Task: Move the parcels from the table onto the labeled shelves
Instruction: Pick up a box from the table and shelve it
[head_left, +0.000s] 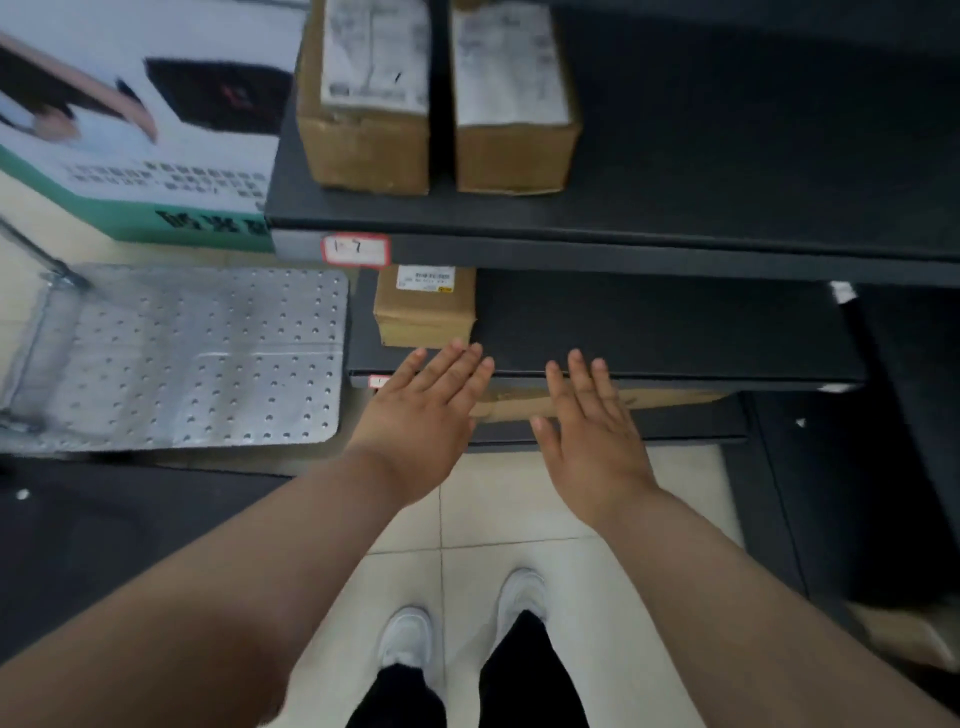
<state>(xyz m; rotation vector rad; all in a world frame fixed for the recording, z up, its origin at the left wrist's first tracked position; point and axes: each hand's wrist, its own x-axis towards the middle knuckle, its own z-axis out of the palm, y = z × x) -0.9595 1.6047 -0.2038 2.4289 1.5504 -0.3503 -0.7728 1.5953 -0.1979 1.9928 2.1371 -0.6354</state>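
Hands: left hand (415, 410) and right hand (592, 436) are hovering flat, straight-fingered, holding nothing, before a brown cardboard parcel (511, 405) lying beneath a matte black shelf (675, 322).

A parcel depot or stockroom, by the look of it; dark metal shelving (623, 218) rises in tiers; a red-bordered, handwritten number tag (356, 250) sits on the upper shelf's front edge near its left corner; brown cardboard parcels (363, 130) with printed shipping labels stand above it; a smaller parcel (423, 312) sits at the lower shelf's left end; a flatbed trolley (208, 358) with a dimpled metal deck stands on the pale tiled floor (519, 519) beside the shelving.
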